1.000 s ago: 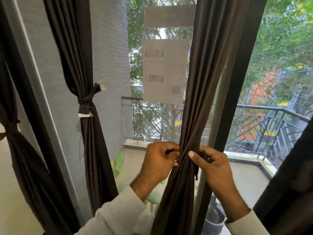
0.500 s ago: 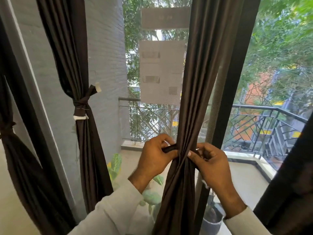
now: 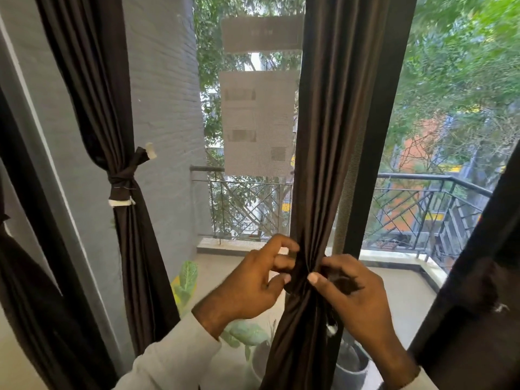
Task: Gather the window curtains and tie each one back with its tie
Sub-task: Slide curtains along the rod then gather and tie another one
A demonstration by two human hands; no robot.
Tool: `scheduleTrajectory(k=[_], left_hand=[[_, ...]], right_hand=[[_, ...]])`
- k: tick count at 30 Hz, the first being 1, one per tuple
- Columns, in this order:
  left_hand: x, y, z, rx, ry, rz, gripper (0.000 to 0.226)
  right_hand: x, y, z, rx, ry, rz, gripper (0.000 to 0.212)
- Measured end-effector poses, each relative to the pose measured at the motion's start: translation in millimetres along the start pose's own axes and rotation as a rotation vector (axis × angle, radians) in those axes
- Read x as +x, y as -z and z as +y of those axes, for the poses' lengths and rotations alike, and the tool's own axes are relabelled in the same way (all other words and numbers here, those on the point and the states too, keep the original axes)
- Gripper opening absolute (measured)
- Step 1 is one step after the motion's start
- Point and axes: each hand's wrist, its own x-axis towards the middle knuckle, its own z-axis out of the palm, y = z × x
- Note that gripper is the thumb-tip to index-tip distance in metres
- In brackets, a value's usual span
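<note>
The centre curtain [image 3: 323, 164] is gathered at waist height before the window frame [image 3: 374, 136]. It is pinched from the left by the left hand [image 3: 253, 285]. The dark tie [image 3: 337, 280] is gripped by the curled right hand [image 3: 351, 294] against the curtain's right side. A second curtain [image 3: 121, 220] hangs already tied at left.

No text can be read. Two paper sheets [image 3: 258, 122] stuck on the window glass in the upper middle of the frame show only faint grey blocks and smudged marks seen through from the back, too blurred to make out any letter or number.
</note>
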Motion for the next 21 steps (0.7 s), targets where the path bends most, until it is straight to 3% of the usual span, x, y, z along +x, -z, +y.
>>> scheduleTrajectory(k=[5,8,12,18,21], left_hand=[[4,-5,-4,0.069,-0.094,0.118,0.024],[9,-3,0,0.203,-0.304,0.198,0.012],[15,0,16,0.355,-0.533,0.159,0.006],[24,3,29,0.063,-0.445,0.038,0.008],[23,0,36,0.024,-0.451,-0.086,0.008]], right_hand=[[4,-5,7,0.026,-0.063,0.117,0.014],[7,-8,8,0.073,-0.086,0.134,0.012],[3,-15,6,0.078,-0.073,0.152,0.007],[-17,-23,4,-0.011,0.035,0.154,0.009],[-23,-22,4,-0.003,0.101,0.122,0.028]])
